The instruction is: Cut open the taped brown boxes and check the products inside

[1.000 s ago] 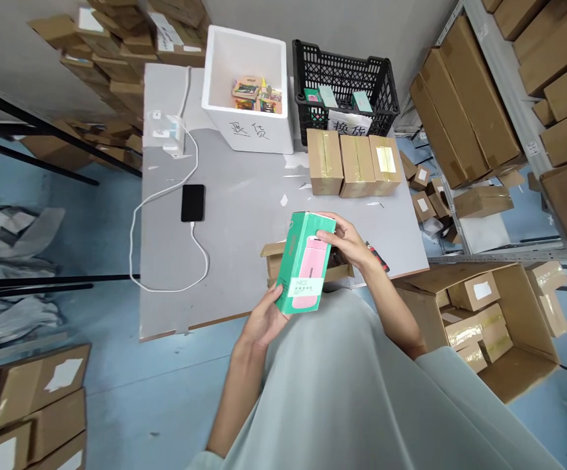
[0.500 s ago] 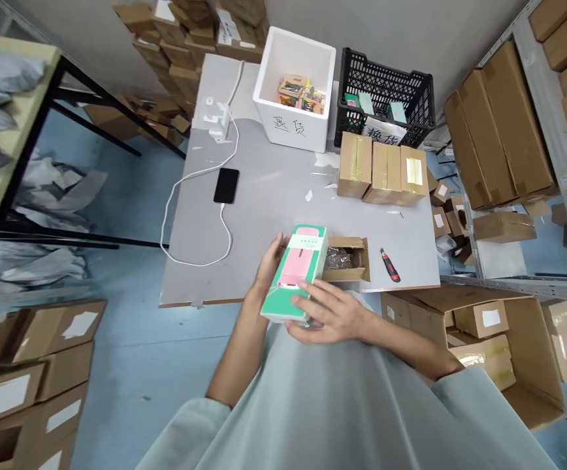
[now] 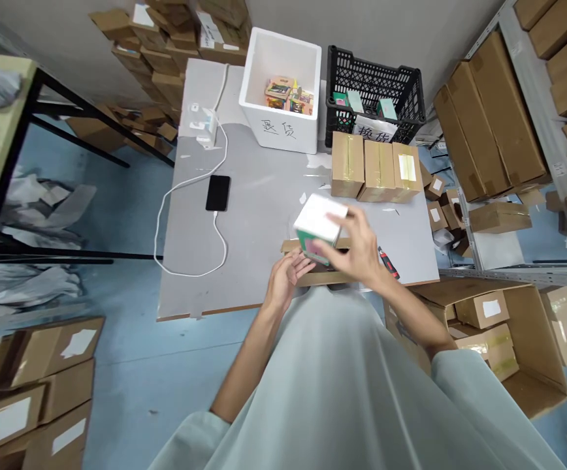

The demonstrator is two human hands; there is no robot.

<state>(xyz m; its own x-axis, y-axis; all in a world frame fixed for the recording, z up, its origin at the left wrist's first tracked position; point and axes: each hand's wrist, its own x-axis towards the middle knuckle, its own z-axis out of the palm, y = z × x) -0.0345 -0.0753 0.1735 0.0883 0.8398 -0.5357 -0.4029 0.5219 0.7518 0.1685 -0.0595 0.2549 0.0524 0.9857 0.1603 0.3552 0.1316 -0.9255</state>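
Note:
My right hand (image 3: 355, 245) grips a green and pink box (image 3: 319, 222) by its sides, its white end turned up towards me. The box is tilted upright over an opened cardboard carton (image 3: 325, 279) at the table's front edge. Close by on the left, my left hand (image 3: 288, 275) is open, palm up, fingers stretched out beside the carton. Whether its fingertips touch the green box, I cannot tell. Most of the carton's inside is hidden by the box and my hands. A red and black utility knife (image 3: 388, 263) lies just right of my right hand.
Three taped cardboard boxes (image 3: 376, 171) stand behind. Further back are a white foam bin (image 3: 283, 134) with small colourful packs and a black crate (image 3: 413, 94) with green boxes. A phone (image 3: 217, 193) on a white cable lies left. A large open carton (image 3: 533, 346) stands right.
The green box has gone from lying in both hands to standing tilted in my right hand, farther forward over the carton. My left hand has let go of it and opened.

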